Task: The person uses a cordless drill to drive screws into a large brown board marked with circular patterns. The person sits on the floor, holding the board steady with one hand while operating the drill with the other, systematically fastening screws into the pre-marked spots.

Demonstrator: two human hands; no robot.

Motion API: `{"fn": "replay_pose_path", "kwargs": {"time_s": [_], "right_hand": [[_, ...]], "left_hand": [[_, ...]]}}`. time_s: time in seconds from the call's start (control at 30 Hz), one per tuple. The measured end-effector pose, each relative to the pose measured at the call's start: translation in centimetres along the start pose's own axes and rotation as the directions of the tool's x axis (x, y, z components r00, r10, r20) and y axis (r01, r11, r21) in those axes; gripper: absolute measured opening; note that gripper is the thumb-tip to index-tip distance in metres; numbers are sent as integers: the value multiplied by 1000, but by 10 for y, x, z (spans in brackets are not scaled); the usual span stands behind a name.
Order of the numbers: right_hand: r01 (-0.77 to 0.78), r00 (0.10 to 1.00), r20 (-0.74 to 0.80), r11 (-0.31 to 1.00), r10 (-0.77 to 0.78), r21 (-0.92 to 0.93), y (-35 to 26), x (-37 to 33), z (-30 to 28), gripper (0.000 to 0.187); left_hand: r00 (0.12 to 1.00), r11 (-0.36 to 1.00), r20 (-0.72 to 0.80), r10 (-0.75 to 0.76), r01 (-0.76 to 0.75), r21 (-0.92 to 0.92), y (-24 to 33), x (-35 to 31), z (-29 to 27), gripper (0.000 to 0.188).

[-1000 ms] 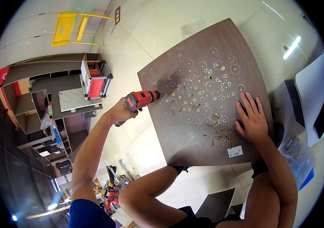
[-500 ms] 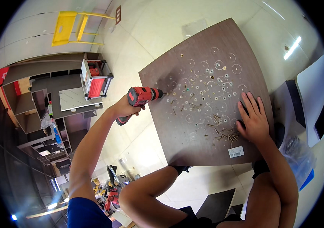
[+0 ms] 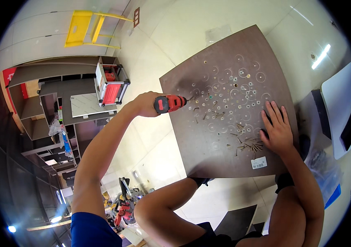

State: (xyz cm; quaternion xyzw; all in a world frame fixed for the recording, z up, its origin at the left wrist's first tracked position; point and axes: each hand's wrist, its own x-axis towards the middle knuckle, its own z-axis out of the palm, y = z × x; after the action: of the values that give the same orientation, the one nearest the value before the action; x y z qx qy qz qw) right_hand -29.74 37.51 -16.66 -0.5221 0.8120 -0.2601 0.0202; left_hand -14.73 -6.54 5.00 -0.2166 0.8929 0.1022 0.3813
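My left hand (image 3: 145, 103) is closed round a red and black cordless drill (image 3: 170, 103). The drill's rear end faces me, and its grip is mostly hidden. From its nose, the bit end reaches over the left part of a dark brown wooden board (image 3: 198, 154); I cannot tell whether it touches the surface. Flat on the board's right side lies my right hand (image 3: 278, 133), fingers spread. Just left of that hand is a loose pile of screws (image 3: 253, 145), with more scattered across the middle. Small holes and pale circles dot the board.
Near the board's lower edge is a white label (image 3: 259, 163). Shelving units (image 3: 35, 109) and a small red-fronted case (image 3: 110, 94) stand at the left, a yellow stand (image 3: 79, 29) behind them. Power tools (image 3: 124, 208) lie lower left; clear plastic bags (image 3: 323, 171) are at the right.
My left hand has turned the drill, so its rear now faces me more and its grip is hidden. The whole view has shifted slightly. My right hand stays on the board.
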Motion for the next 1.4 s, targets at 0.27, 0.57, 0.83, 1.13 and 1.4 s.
{"fn": "replay_pose_path", "kwargs": {"time_s": [0.27,0.57,0.83,1.13,1.4], "right_hand": [[18,1000,-7,999,-18,34,-1,3,-2,62],[13,1000,1,1000,-13,24,-2,0,2,63],[13,1000,7,1000,-13,-11,-1,0,5,62],[19,1000,14,1000,-19,-23,-2,2,5,64],[4,1000,25,1000,-3,-25,-1,2,4,64]], "left_hand": [[997,977,-38,65,-71,-203,-49,-3,31,35],[995,957,2,100,-95,-276,-40,-7,24,33],[996,988,40,85,-79,-135,-51,2,18,32],[996,991,45,79,-74,-109,-58,0,16,31],[1000,966,20,6,0,-260,-46,-14,16,31]]}}
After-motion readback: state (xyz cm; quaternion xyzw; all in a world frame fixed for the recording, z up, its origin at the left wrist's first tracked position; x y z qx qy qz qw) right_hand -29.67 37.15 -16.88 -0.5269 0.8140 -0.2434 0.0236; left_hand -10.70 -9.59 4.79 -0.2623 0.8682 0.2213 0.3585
